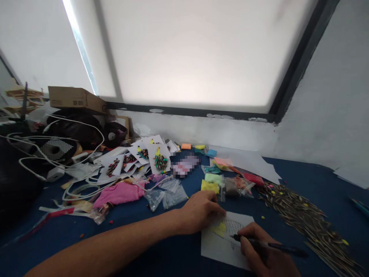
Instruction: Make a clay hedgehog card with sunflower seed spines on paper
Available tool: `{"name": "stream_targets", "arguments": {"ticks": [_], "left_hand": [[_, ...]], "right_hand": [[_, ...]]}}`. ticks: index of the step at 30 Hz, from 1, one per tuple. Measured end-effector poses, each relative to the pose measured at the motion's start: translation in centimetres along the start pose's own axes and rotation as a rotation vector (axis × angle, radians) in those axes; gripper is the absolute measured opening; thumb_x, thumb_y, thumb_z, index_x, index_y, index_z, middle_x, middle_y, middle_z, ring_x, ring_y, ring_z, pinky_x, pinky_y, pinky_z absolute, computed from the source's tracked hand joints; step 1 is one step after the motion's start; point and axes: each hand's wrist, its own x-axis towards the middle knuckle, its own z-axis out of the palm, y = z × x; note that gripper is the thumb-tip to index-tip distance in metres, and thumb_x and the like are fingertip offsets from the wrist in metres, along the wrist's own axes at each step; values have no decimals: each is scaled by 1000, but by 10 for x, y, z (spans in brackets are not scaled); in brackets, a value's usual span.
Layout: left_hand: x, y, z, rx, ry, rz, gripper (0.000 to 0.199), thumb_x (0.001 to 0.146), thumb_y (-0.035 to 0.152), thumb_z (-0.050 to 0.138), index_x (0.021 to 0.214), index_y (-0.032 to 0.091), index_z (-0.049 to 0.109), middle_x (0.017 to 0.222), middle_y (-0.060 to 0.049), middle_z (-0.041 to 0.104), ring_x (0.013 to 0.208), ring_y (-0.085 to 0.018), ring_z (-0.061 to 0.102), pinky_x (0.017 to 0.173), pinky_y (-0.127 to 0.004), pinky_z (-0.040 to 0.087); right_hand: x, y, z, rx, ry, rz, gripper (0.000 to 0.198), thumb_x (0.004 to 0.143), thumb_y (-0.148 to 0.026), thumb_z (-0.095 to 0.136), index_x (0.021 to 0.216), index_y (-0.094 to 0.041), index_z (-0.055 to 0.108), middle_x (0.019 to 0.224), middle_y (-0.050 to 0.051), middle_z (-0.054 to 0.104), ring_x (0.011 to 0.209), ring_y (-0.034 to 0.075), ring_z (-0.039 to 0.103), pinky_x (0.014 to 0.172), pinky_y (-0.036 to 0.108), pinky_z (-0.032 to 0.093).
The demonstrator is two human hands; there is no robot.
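A small white sheet of paper (215, 248) lies on the blue tabletop, bearing a drawn curved shape with a crosshatched part and a yellow patch (220, 229). My left hand (198, 211) rests on its upper left corner with curled fingers, holding it down; the fingertips are partly hidden. In my right hand (255, 246) is a black pen (276, 246), gripped between thumb and fingers, its tip at the drawing. Just beyond the left hand lie small bags of coloured clay, one yellow (210, 186) and one pale green (213, 178).
A long heap of striped sunflower seeds (305, 215) spreads on the right. White cards with seed-decorated figures (160, 158) pile up at back left. Pink cloth (121, 193), clear plastic bags (174, 196) and white cables (69, 167) lie left. A cardboard box (76, 98) stands behind.
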Motion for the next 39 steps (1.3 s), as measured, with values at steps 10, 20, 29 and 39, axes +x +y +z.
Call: {"name": "stream_targets", "arguments": {"ticks": [10,20,29,39], "left_hand": [[-2,1,0,65,16,56,22,89,21,54,102,27,70,92,-4,57,80,-15,52,68,-27,36],[-2,4,-3,161,-48,82,23,87,19,52,104,26,68,93,-4,55,82,-17,51,70,-28,37],[-2,2,-2,165,-45,93,22,88,19,51,100,26,67,92,-4,54,81,-17,50,71,-28,37],[-1,2,-1,180,-38,97,22,87,18,51,98,26,67,91,-3,53,81,-17,49,69,-27,36]], "right_hand": [[1,4,2,-52,27,-8,25,89,-34,42,76,-26,62,60,-4,66,48,11,64,41,14,47],[2,-3,6,-11,68,14,20,85,-34,47,76,-27,63,57,-5,64,49,12,62,43,16,47],[0,-12,9,46,96,116,19,85,-35,48,74,-27,62,58,-5,62,49,12,59,44,18,45],[0,-5,7,14,27,61,18,86,-35,48,78,-27,63,64,-5,66,56,12,64,49,17,48]]}}
